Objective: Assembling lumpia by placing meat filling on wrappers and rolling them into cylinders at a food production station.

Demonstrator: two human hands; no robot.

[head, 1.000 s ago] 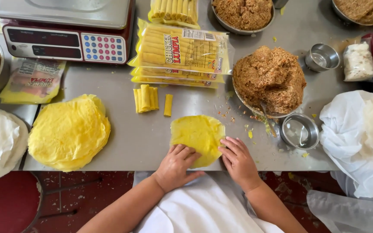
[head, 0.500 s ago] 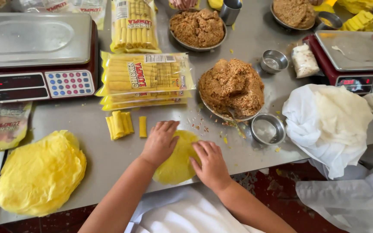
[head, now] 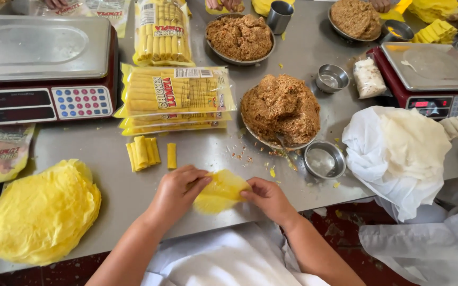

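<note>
Hands at the near edge of the steel table (head: 107,153): left hand (head: 176,193) and right hand (head: 267,197) each pinch one side of a yellow wrapper (head: 221,190), folded up between them just off the tabletop. Behind it, a few finished yellow rolls (head: 144,152); right of those, a heaped bowl of brown filling (head: 281,108) beside a small steel cup (head: 324,159). Stack of yellow wrappers (head: 41,212) lies well to the left.

Beside the matt, brushed-metal table (head: 107,153): thin, soft yellow wrapper (head: 222,190); glossy clear-plastic packs (head: 176,95); coarse, crumbly brown filling (head: 281,108); shiny steel cup (head: 324,159); crinkled white cloth (head: 398,148).
</note>
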